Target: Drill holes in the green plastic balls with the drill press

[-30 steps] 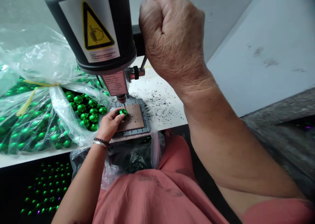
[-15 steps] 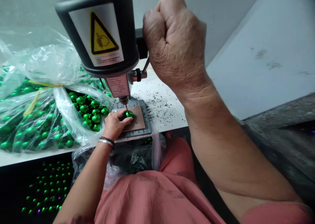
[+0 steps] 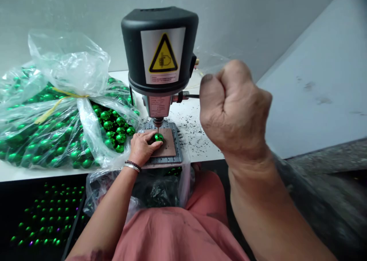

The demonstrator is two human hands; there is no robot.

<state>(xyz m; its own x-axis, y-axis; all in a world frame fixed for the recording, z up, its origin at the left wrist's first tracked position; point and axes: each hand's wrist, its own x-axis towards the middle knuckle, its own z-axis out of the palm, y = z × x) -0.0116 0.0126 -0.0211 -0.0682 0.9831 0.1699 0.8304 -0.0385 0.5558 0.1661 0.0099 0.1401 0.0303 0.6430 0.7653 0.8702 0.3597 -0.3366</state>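
Note:
Between thumb and fingers, my left hand (image 3: 141, 148) grips a shiny green ball (image 3: 158, 137) on a brown board (image 3: 169, 146). The board lies on the grey base plate (image 3: 178, 150) of a black drill press (image 3: 160, 50) with a yellow warning label. The thin drill bit (image 3: 158, 130) points straight down and meets the top of the ball. My right hand (image 3: 235, 111) is closed in a fist around the end of the press's lever (image 3: 192, 96), to the right of the machine; the grip itself is hidden inside the fist.
A clear plastic bag (image 3: 77, 71) full of green balls, tied with yellow string, lies on the white table (image 3: 28, 173) at the left. Dark shavings are scattered right of the base. More green balls (image 3: 43, 219) show below the table, and plastic hangs at its front edge.
My right hand has come down with the lever, and the drill bit is lower, at the ball. The camera view has shifted and levelled. My left hand keeps its hold on the ball.

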